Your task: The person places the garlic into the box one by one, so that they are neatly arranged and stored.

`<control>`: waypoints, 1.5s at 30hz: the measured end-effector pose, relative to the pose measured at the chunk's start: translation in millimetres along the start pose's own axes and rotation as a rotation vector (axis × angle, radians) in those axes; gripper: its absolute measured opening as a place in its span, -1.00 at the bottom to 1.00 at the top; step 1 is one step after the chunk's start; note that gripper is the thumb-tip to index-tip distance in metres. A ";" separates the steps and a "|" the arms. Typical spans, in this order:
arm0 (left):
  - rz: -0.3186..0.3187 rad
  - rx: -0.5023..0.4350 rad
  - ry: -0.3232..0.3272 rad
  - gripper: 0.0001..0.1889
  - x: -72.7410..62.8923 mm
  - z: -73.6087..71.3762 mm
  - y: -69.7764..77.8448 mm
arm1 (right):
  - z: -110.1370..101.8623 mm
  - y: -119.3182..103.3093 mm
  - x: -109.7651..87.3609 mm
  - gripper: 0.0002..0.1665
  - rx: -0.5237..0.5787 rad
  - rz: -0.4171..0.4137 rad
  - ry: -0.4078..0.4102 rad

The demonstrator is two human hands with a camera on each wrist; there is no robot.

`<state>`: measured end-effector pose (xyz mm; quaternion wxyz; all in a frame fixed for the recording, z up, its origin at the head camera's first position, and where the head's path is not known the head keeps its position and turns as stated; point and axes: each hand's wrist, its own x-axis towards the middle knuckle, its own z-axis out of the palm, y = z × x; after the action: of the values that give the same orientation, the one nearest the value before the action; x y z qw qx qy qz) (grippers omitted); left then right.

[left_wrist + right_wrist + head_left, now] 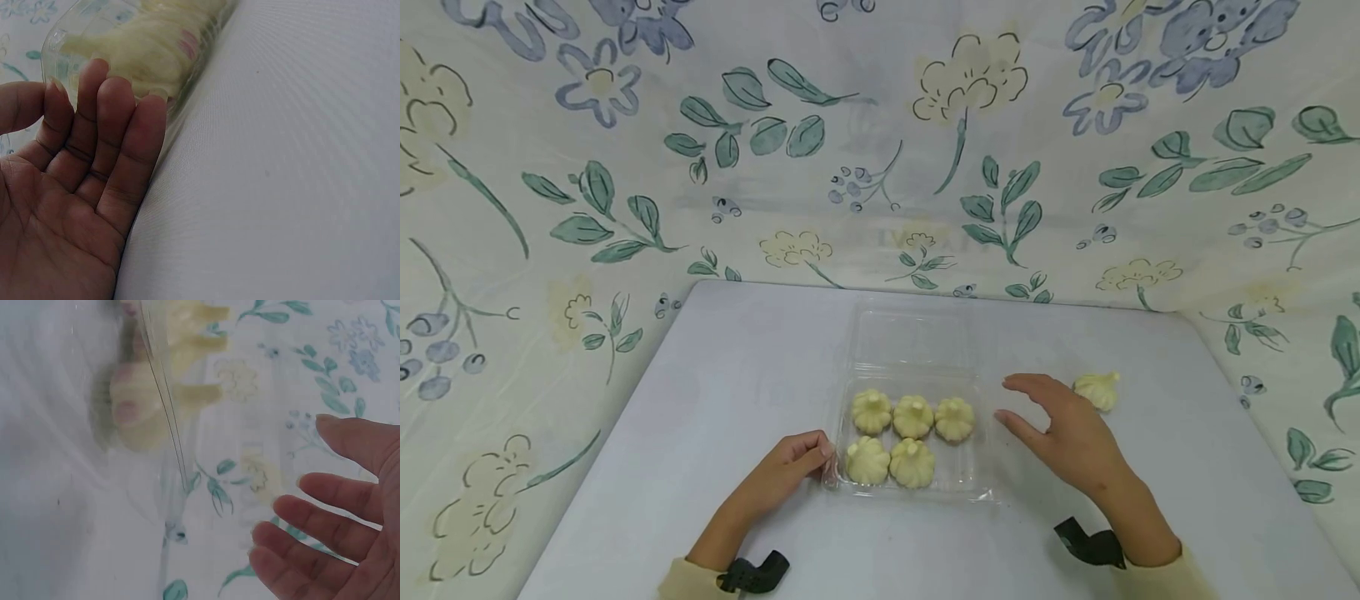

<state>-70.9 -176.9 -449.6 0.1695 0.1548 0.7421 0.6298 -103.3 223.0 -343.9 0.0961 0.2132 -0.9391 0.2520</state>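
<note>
A clear plastic clamshell box (958, 473) holds several pale yellow garlic bulbs (913, 417), in a row of three with two in front. My left hand (786, 471) pinches the box's near left edge between thumb and fingers. In the left wrist view, the fingertips (115, 100) lie against the clear wall with a garlic bulb (140, 53) behind it. Right of the box, my right hand (1071, 437) hovers with thumb and fingers spread, holding nothing. One loose garlic bulb (1097, 390) sits on the table just beyond that hand, partly covered by it.
The box's clear lid (912, 333) lies folded back on the far side. Both are on a white table (737, 358), with a floral cloth (880, 167) hanging behind and at the sides. Black straps (1090, 543) are at both wrists.
</note>
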 end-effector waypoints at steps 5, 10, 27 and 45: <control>0.006 0.006 0.002 -0.66 0.3 -0.1 0.7 | -16.4 10.5 0.1 -0.46 -0.032 0.035 0.050; 0.015 0.002 -0.001 -0.67 0.8 -0.4 0.0 | -30.9 24.0 -0.5 -0.41 -0.047 0.074 0.079; 0.034 -0.008 -0.002 -0.69 0.5 1.0 0.3 | -54.3 66.8 -2.0 -0.23 -0.114 0.267 0.065; 0.020 0.003 -0.007 -0.67 0.7 0.8 -1.2 | -49.4 99.5 -12.7 -0.26 -0.108 0.372 -0.007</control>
<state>-71.3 -176.1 -450.9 0.1654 0.1645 0.7410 0.6297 -133.0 330.6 -348.4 0.0560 0.0311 -0.9747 0.2140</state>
